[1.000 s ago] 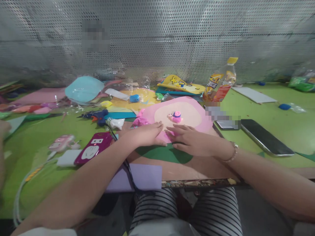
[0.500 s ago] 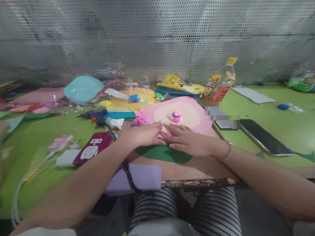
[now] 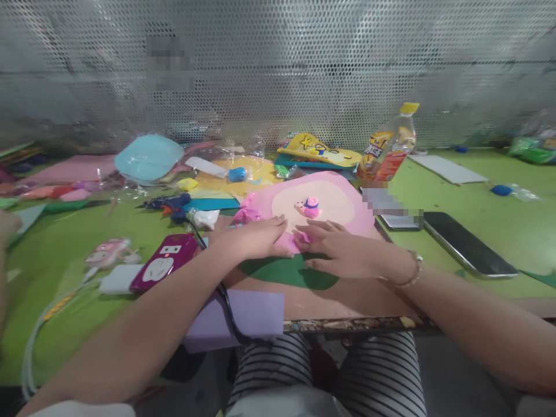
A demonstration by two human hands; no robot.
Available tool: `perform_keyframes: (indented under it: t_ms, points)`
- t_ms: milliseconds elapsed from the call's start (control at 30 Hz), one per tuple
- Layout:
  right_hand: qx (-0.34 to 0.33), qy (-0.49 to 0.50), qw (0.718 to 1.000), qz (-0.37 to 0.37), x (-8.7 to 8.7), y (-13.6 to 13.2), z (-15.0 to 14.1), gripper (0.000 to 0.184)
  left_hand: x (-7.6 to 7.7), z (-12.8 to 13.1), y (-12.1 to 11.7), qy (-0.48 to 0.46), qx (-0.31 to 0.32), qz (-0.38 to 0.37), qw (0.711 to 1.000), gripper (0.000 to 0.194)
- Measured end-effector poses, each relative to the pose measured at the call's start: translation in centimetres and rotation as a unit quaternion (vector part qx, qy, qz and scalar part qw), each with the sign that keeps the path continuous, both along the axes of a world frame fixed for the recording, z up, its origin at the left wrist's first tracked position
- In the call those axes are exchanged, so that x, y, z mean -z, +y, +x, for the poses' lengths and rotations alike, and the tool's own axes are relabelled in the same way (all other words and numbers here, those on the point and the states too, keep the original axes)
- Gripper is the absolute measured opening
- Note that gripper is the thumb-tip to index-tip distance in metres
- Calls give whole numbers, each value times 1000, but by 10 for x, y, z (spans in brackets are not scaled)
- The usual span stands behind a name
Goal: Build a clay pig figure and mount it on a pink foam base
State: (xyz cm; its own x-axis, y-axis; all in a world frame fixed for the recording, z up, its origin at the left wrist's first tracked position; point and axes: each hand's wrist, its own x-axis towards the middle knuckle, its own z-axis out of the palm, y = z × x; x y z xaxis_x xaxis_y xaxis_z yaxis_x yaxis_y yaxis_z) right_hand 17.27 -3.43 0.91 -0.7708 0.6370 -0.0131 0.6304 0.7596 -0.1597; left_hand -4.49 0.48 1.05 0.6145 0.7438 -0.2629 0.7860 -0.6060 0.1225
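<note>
A pink sheet with a cream centre [image 3: 278, 200] lies in front of me, over a dark green piece [image 3: 291, 272]. On the cream part sits a small pink snail figure [image 3: 311, 207] with a blue band. My left hand [image 3: 263, 236] rests flat on the sheet's near edge, fingers outstretched and holding nothing visible. My right hand [image 3: 336, 246] lies opposite with fingers spread. Its fingertips are over a bright pink bit [image 3: 303, 237], mostly hidden; contact is hard to tell. Pink clay in wrap [image 3: 247, 212] sits just beyond my left hand.
A glue gun [image 3: 174, 207], a magenta power bank [image 3: 167, 260] and a purple sheet [image 3: 247, 313] are to the left. At the right stand a bottle [image 3: 388, 150] and a phone [image 3: 469, 243]. Another person's hand [image 3: 8, 225] shows at the left edge.
My right hand has shifted slightly right, leaving a gap between it and my left hand. More of the bright pink bit shows. My left hand has hardly moved.
</note>
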Motion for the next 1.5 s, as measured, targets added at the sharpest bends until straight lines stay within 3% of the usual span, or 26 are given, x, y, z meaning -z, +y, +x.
perform_keyframes:
  t_ms: [167, 367, 767, 1267, 1500]
  points:
    - [6, 7, 1000, -6, 4, -6, -5, 61, -1, 2, -1, 2, -7, 3, 1000, 82]
    - [-13, -22, 1000, 9, 14, 2, -1, 55, 2, 0, 2, -16, -2, 9, 1000, 79]
    - [8, -50, 985, 165, 9, -11, -10, 49, 5, -2, 2, -1, 5, 15, 1000, 82]
    - [39, -96, 980, 168, -4, -17, -5, 46, 2, 0, 1, -6, -13, 5, 1000, 86]
    - [92, -143, 965, 199, -7, -27, -12, 48, 0, 2, 0, 1, -6, 1, 1000, 85]
